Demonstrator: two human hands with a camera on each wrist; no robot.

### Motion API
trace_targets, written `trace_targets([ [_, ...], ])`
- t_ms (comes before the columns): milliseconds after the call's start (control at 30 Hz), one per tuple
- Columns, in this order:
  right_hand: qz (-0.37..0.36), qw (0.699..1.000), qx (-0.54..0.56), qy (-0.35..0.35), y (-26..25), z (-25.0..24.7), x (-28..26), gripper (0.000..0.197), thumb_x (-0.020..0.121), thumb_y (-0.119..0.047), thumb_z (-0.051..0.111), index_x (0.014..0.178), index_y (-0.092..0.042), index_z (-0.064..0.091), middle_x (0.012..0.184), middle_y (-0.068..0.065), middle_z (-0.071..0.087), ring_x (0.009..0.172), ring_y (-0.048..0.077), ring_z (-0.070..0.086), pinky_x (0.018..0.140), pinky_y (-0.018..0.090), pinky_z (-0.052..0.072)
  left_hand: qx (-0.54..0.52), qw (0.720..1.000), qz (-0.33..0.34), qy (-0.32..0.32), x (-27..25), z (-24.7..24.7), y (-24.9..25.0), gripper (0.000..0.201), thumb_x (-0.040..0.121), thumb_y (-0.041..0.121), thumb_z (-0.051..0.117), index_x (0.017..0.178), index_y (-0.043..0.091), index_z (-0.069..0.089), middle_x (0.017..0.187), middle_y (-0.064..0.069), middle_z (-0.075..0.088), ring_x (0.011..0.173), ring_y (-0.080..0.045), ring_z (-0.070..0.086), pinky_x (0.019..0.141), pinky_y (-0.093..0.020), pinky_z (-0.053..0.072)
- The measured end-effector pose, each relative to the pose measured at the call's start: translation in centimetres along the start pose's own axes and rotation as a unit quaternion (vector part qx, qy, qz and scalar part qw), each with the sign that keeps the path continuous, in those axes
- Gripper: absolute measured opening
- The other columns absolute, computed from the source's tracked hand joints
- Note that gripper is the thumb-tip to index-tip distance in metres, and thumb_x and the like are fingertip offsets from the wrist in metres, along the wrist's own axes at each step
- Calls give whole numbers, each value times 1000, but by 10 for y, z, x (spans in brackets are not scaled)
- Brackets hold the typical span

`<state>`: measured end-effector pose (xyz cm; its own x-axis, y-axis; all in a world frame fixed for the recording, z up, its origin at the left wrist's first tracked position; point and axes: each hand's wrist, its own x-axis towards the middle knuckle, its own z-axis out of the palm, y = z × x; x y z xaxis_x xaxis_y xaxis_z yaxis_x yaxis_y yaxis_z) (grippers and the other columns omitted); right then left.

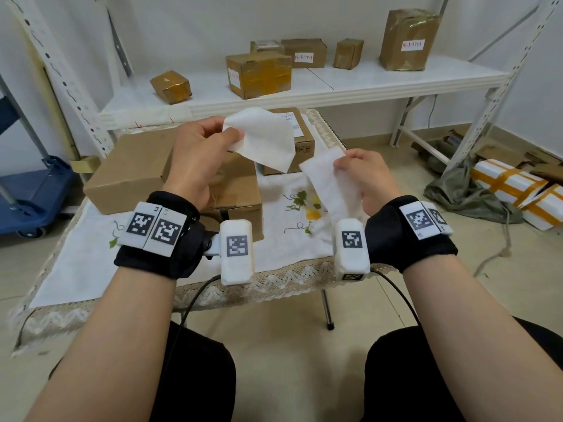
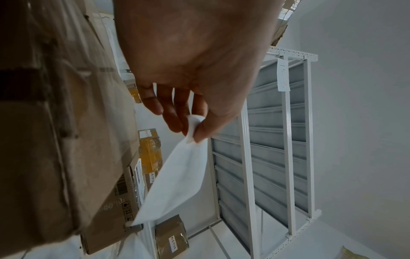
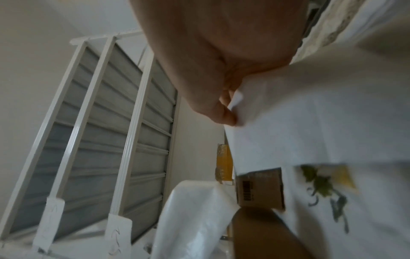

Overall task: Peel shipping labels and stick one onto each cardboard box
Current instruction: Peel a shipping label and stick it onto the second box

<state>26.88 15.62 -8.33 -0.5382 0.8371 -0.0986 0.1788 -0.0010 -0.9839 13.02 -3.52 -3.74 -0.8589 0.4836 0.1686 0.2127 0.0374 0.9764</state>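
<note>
The label (image 1: pixel 262 137) hangs above the middle of the surface (image 1: pixel 76 269), pinched at its upper left corner between thumb and fingers of our left hand (image 1: pixel 198 153). We hold it by one corner, probably so the adhesive face touches as little skin as possible. Which face carries the adhesive we cannot tell. Our right hand (image 1: pixel 365 175) is clamped on the liner (image 1: pixel 329 181), which trails down towards the near edge; the two sheets are apart, so we judge the peel complete.

The large box (image 1: pixel 137 172) sits at the left edge, directly beneath the left hand, with no label visible on its top. The small box (image 1: pixel 300 138) at the far edge already bears a printed label. We judge the large box to be the next target; the liner should be discarded first.
</note>
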Motion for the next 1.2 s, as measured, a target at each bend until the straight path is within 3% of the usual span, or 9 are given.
trace_targets([
  [133,35,998,52,-21,-4,1,0,13,94,-1,57,104,-7,62,106,9,64,96,28,63,91,38,55,-11,1000,8,3,-1,2,0,12,96,22,65,98,32,72,101,16,71,99,-4,60,85,-23,45],
  [300,43,999,-5,-32,-6,6,-5,31,91,-15,67,121,-4,66,137,6,57,126,28,53,110,43,44,-13,1000,19,-3,1,1,-1,12,96,24,67,104,30,74,105,13,74,104,-8,63,88,-24,49],
  [433,11,999,-25,-33,-10,2,-8,14,98,-14,62,107,-10,72,136,-2,60,119,13,47,98,29,32,-22,999,31,-2,3,0,-2,14,96,21,67,107,28,72,109,11,73,110,-12,65,95,-27,55],
  [667,-66,998,-17,9,-23,16,-13,20,99,-13,59,109,-17,76,135,5,66,131,16,52,94,25,34,-36,998,52,5,7,-2,-2,27,96,16,65,122,20,71,119,4,72,115,-16,65,100,-34,56],
  [767,-95,995,-23,4,-30,27,-16,23,98,-15,60,113,-17,77,134,6,66,130,16,53,82,16,39,-42,997,61,3,7,-5,-1,30,96,13,63,125,18,70,120,3,72,116,-17,65,102,-36,55],
  [867,-125,992,-16,9,-37,40,-16,21,96,-13,61,106,-19,79,127,1,68,124,13,56,87,20,39,-44,996,72,5,7,-10,2,29,97,11,61,123,19,71,118,3,72,115,-16,65,103,-36,54],
  [967,-140,990,10,-8,-51,53,-19,19,98,-14,60,105,-16,78,106,-5,71,101,8,62,78,13,46,-39,994,98,12,8,-15,5,25,97,10,61,117,19,72,111,3,74,111,-17,67,101,-35,55],
  [1067,-92,985,119,-84,-64,65,-25,25,102,-21,58,116,-4,69,93,10,74,83,19,71,78,28,58,-26,991,133,10,11,-20,4,25,94,13,64,116,17,75,108,-1,76,108,-22,69,101,-42,55],
  [1200,-38,968,196,-150,-74,80,-26,40,104,-34,56,128,-1,57,109,24,75,90,29,78,81,31,64,-5,984,176,9,17,-29,1,22,91,13,69,111,14,77,101,0,77,98,-15,70,94,-35,57],
])
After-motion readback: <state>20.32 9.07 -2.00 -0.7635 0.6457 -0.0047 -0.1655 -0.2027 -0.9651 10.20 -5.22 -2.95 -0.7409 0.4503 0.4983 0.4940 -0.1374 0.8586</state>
